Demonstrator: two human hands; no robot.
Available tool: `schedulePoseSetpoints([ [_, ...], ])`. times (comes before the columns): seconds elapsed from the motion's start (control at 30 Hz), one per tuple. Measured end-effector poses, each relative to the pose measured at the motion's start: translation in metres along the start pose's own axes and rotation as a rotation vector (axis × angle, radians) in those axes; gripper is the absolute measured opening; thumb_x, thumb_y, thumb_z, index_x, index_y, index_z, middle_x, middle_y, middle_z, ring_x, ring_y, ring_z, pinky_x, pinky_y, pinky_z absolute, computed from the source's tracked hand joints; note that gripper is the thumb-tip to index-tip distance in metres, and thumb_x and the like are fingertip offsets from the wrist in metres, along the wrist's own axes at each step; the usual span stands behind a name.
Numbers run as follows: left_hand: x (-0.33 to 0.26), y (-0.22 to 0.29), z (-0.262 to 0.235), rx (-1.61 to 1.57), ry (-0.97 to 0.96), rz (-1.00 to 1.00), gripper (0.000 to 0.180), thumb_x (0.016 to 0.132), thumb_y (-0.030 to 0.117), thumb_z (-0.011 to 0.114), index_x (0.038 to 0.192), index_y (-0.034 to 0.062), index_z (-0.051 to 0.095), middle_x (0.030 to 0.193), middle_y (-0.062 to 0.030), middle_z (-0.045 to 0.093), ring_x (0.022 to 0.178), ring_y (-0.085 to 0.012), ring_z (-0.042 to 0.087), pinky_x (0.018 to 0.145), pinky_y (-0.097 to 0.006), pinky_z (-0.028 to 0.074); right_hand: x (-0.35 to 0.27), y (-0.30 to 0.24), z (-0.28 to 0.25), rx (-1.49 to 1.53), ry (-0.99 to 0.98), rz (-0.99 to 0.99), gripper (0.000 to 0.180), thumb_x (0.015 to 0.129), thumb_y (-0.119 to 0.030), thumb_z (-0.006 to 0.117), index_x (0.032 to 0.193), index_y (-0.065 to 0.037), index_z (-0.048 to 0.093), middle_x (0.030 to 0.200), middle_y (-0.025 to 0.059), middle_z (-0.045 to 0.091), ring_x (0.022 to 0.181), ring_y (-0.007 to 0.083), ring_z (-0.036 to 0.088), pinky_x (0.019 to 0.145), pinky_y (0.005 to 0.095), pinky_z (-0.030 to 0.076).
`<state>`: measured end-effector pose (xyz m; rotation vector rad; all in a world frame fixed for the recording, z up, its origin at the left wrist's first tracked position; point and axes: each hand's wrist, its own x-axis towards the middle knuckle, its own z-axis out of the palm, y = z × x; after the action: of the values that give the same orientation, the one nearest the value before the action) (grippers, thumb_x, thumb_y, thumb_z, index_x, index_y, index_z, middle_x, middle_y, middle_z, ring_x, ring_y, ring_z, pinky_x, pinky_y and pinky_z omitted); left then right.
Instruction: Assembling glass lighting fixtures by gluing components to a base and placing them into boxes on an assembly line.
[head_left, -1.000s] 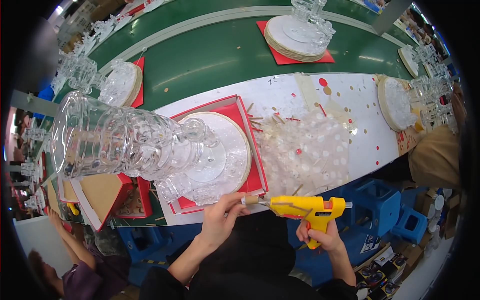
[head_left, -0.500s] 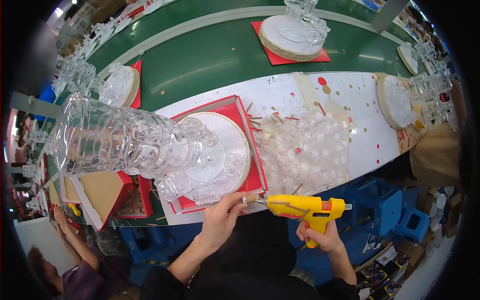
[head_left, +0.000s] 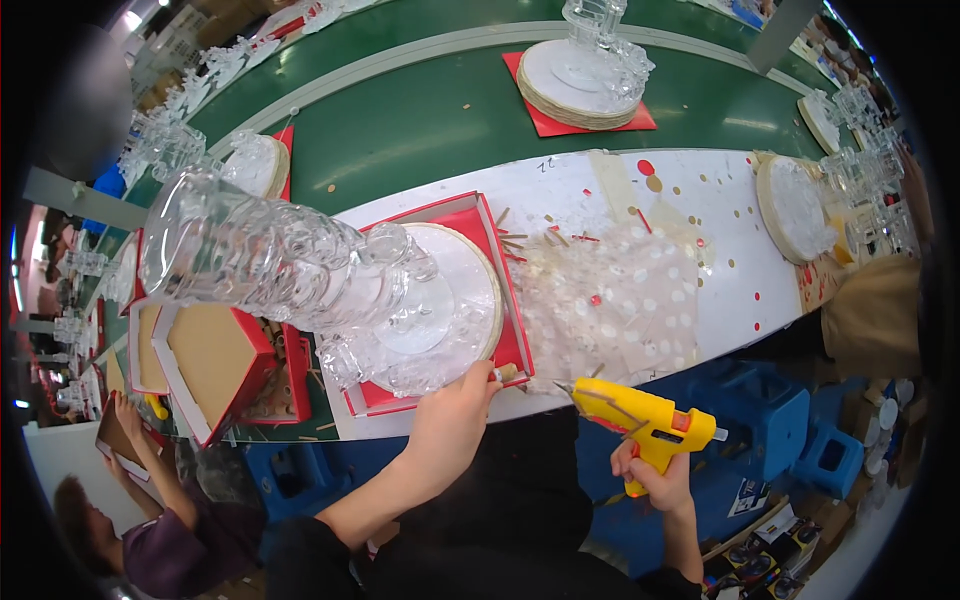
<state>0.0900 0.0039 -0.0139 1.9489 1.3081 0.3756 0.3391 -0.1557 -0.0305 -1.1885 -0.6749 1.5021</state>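
Observation:
My left hand (head_left: 452, 428) pinches a small tan cylindrical piece (head_left: 507, 374) at the near right corner of a shallow red-edged box (head_left: 512, 318). My right hand (head_left: 655, 480) grips the handle of a yellow hot glue gun (head_left: 640, 415), whose metal nozzle points left, a short way right of the tan piece. Inside the box is a thick round white base (head_left: 478, 290) with a pale rope-like edge. A tall stack of clear glass-like shapes (head_left: 290, 255) rises from this base and appears leaning to the left.
A dotted translucent sheet (head_left: 620, 310) with glue strings and sticks covers part of the white board. Similar bases with clear stacks (head_left: 580, 85) stand across the green table (head_left: 420, 120). Red-edged open boxes (head_left: 215, 350) lie at left. A co-worker (head_left: 175, 540) handles a box part. Blue stools (head_left: 760, 410) stand below right.
The glue gun has drawn back to the right, away from the tan piece, its nozzle tilting upward. My left hand has moved up and right, bringing the piece to the box corner.

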Motion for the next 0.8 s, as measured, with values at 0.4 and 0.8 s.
schedulePoseSetpoints([
  [0.4, 0.024, 0.018, 0.009, 0.477, -0.219, 0.099, 0.022, 0.075, -0.009, 0.059, 0.092, -0.0018, 0.047, 0.076, -0.0227, 0.064, 0.073, -0.0396, 0.067, 0.061, -0.046, 0.054, -0.003, 0.02, -0.02, 0.053, 0.051, -0.102, 0.037, 0.084, 0.0, 0.058, 0.119, -0.003, 0.048, 0.081, 0.0075, 0.061, 0.074, 0.0161, 0.061, 0.066, 0.0264, 0.051],
  [0.8, 0.027, 0.01, 0.001, 0.384, -0.269, 0.128, 0.024, 0.074, -0.005, 0.06, 0.097, -0.0017, 0.054, 0.072, -0.0198, 0.064, 0.073, -0.0397, 0.065, 0.065, -0.047, 0.049, 0.051, 0.006, -0.005, 0.083, 0.121, -0.231, 0.034, 0.084, -0.007, 0.06, 0.116, -0.002, 0.049, 0.079, 0.0088, 0.06, 0.071, 0.0177, 0.062, 0.065, 0.0273, 0.05],
])
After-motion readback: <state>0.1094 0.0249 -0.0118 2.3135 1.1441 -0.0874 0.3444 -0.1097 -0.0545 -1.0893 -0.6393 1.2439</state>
